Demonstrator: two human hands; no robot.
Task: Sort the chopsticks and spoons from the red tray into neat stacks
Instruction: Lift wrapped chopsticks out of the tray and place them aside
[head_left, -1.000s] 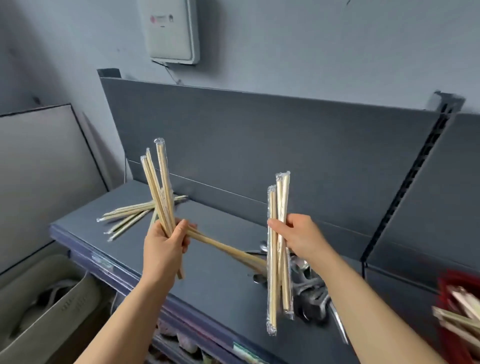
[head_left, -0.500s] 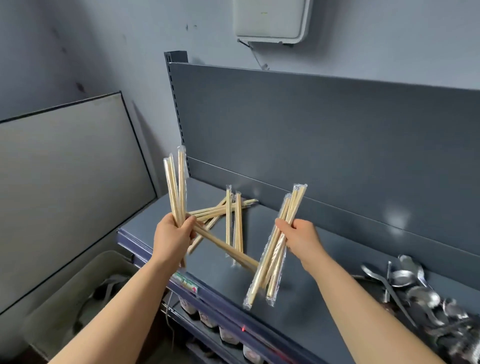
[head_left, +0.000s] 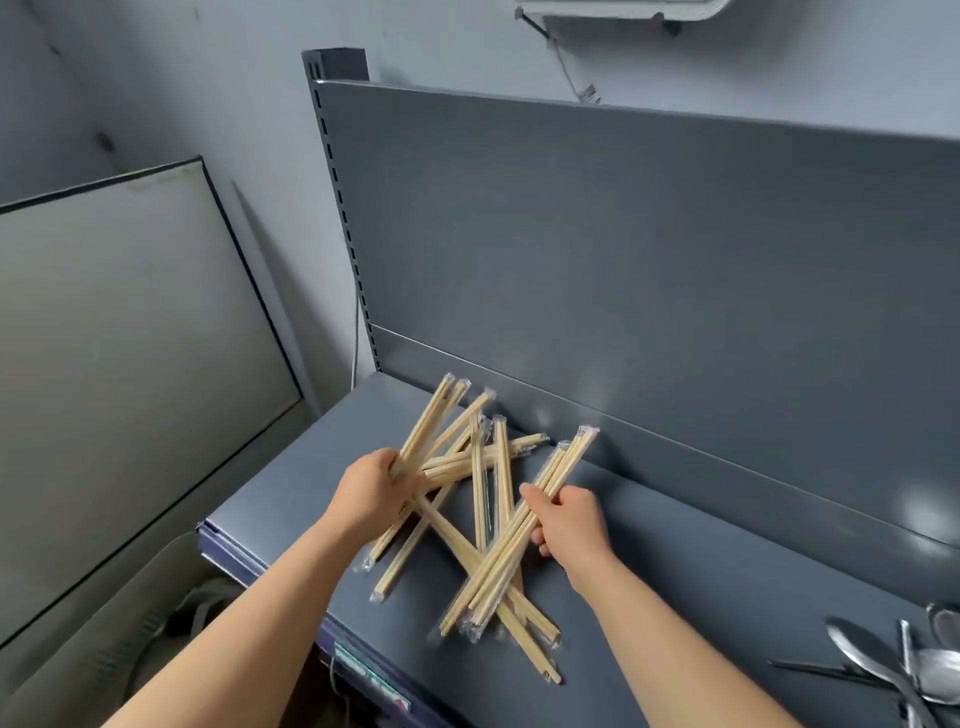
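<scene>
My left hand (head_left: 371, 493) grips a bundle of wrapped wooden chopsticks (head_left: 431, 426) that fans out above and below the fist. In my right hand (head_left: 569, 517) is a second wrapped bundle (head_left: 498, 566), slanting from upper right down to lower left. Both bundles hang low over a loose pile of chopsticks (head_left: 488, 467) on the left end of the grey shelf (head_left: 701, 597). Metal spoons (head_left: 883, 660) lie in a heap at the shelf's right end. The red tray is out of view.
The shelf's upright grey back panel (head_left: 623, 260) rises right behind the pile. A framed board (head_left: 119, 338) leans to the left. Below the shelf's front edge sits a beige bin (head_left: 104, 649). A white box is mounted on the wall above.
Both hands have moved down and left with their bundles, from raised upright to low over the pile on the shelf. The view has swung left; the red tray has left it.
</scene>
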